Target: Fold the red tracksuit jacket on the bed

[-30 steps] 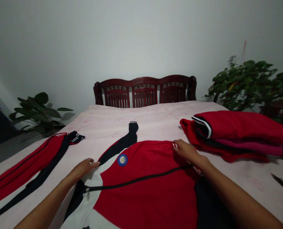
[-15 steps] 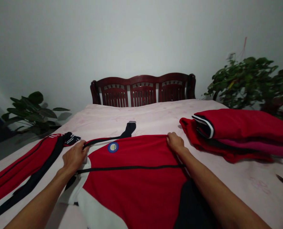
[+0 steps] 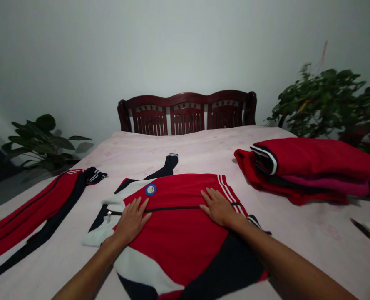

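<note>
Head view, left hand [image 3: 131, 221], right hand [image 3: 217, 207] flat on red jacket [image 3: 180, 233]

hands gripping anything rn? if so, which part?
Nothing is gripped. The left hand and right hand both lie open, palms down and fingers spread, on the front of the red jacket, along its black zip line.

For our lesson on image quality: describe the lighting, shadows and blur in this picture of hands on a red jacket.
Head view: dim light, no glare; the wall darkens toward its corners. Head view: the left plant throws a soft shadow on the wall; the right plant is slightly smeared, while the jacket, left hand and right hand look sharp.
</note>
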Tool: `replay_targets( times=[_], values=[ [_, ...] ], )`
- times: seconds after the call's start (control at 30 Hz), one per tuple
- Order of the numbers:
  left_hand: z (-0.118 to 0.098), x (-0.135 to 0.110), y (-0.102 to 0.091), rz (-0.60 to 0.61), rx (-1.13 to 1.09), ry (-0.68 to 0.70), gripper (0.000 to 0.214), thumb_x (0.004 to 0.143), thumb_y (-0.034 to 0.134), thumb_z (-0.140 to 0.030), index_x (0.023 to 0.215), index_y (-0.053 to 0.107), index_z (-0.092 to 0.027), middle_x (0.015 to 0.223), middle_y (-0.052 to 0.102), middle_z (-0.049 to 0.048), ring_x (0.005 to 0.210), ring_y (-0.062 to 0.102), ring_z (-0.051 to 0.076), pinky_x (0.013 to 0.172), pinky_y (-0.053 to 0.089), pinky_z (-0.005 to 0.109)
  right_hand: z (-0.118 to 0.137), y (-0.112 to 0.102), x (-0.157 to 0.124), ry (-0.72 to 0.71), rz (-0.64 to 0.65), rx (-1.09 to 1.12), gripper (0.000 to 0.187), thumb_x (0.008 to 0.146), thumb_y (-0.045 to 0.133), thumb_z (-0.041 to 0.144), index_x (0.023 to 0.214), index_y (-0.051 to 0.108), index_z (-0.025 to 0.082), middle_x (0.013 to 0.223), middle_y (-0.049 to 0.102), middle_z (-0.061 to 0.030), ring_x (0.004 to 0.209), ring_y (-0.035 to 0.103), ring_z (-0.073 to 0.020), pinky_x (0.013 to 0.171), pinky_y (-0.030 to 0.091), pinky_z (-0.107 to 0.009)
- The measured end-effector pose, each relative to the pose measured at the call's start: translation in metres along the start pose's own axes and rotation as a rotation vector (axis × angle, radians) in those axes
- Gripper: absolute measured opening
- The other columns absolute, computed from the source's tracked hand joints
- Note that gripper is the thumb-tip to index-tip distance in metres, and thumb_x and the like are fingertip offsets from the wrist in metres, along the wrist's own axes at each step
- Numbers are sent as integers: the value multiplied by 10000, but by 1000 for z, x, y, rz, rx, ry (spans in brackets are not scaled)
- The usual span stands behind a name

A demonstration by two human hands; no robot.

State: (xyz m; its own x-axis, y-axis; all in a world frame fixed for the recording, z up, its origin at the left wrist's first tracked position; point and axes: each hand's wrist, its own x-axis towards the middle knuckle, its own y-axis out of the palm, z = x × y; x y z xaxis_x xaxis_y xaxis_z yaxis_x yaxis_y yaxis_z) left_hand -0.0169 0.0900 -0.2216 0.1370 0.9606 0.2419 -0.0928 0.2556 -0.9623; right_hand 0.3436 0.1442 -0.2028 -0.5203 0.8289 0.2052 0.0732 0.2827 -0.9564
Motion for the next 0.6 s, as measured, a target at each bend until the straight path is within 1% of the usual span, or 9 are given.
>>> replay_targets(
  times=[0.1, 0.17, 0.23, 0.33, 0.4, 0.47, 0.5, 0.53, 0.6],
  values=[
    [29, -14, 5, -30, 40, 56, 588, 956, 405, -488, 1471, 409, -203, 1487, 388, 186, 1387, 361, 324, 1123, 277, 503, -26, 2, -19, 12, -1, -38, 531, 1048, 776, 254, 1443, 479, 57, 1403, 154, -101, 1227, 10, -329, 1057, 189, -462],
    [48, -22, 2, -76, 41, 98, 579, 951, 420, -477, 1453, 439, -190, 1474, 402, 196, 1375, 375, 336, 1106, 307, 507, -39, -5, -27, 30, 17, -44, 508, 1014, 789, 195, 1421, 506, 78, 1403, 163, -92, 1224, 65, -343, 1036, 248, -472],
    [60, -33, -3, -129, -1, 142, 577, 949, 429, -467, 1450, 440, -181, 1483, 394, 184, 1375, 376, 325, 1097, 339, 489, -43, -19, -37, 34, 1, 1, 428, 964, 798, 123, 1330, 579, 90, 1371, 241, -110, 1202, 162, -371, 1025, 261, -475],
    [67, -58, -18, -226, -126, 198, 521, 959, 441, -398, 1445, 422, -213, 1490, 396, 120, 1372, 384, 256, 1115, 351, 438, -35, -48, -60, -83, -83, 204, 247, 940, 720, 72, 1170, 641, 118, 1243, 405, -99, 1120, 341, -362, 1006, 295, -405],
    [69, -80, -31, -259, -205, 245, 450, 952, 470, -329, 1391, 459, -231, 1437, 455, 89, 1340, 418, 216, 1118, 361, 397, -24, -68, -83, -231, -126, 397, 276, 947, 687, 118, 1213, 616, 132, 1191, 441, -71, 1063, 406, -349, 971, 342, -364],
    [70, -102, -44, -227, -257, 313, 371, 937, 488, -251, 1306, 512, -230, 1339, 530, 78, 1266, 485, 187, 1083, 405, 346, -11, -84, -108, -344, -141, 533, 411, 926, 722, 212, 1298, 566, 133, 1179, 434, -69, 1026, 423, -375, 960, 350, -400],
    [71, -111, -49, -203, -268, 352, 347, 926, 487, -214, 1271, 530, -226, 1293, 558, 77, 1227, 515, 177, 1055, 431, 319, -4, -90, -120, -366, -137, 561, 454, 900, 744, 241, 1299, 560, 128, 1163, 434, -76, 1007, 426, -393, 969, 332, -436],
    [72, -119, -53, -182, -267, 389, 341, 916, 483, -184, 1249, 540, -225, 1262, 575, 75, 1196, 537, 170, 1027, 454, 296, 3, -94, -132, -376, -126, 566, 433, 872, 753, 238, 1251, 578, 124, 1127, 442, -80, 979, 437, -405, 976, 313, -468],
    [75, -130, -57, -151, -233, 447, 366, 898, 490, -162, 1253, 542, -236, 1258, 581, 66, 1174, 555, 163, 999, 478, 268, 17, -98, -154, -373, -70, 536, 257, 832, 722, 155, 1062, 608, 131, 1024, 458, -69, 898, 477, -391, 955, 325, -474]
  ],
)
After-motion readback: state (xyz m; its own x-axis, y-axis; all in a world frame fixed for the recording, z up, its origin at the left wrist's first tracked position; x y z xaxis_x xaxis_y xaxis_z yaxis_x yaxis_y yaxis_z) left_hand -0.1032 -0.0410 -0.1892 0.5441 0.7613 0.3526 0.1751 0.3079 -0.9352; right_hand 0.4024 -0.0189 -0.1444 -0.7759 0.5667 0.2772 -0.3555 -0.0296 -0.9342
